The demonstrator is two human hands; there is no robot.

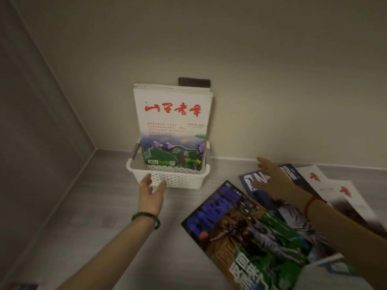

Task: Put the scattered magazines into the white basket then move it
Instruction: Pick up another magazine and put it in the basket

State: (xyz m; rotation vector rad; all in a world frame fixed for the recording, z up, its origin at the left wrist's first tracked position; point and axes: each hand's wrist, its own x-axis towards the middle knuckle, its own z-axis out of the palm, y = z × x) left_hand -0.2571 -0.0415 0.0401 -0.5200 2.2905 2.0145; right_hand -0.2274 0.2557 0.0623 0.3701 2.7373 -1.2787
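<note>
A white perforated basket (pixel 178 177) stands against the back wall. Upright in it lean several magazines, the front one white with red characters (pixel 173 126). My left hand (pixel 150 193) hovers open just in front of the basket's near wall, holding nothing. My right hand (pixel 272 176) is open, fingers spread, above a blue magazine (pixel 297 176) lying flat on the right. A dark basketball magazine (pixel 251 231) lies nearest me, overlapping it. Two white magazines with red marks (pixel 339 193) lie further right, partly under my right forearm.
The grey wood-grain surface (pixel 94 206) sits in a corner, with a side wall (pixel 31 122) on the left and the back wall behind the basket. A dark strip (pixel 194 82) shows above the upright magazines.
</note>
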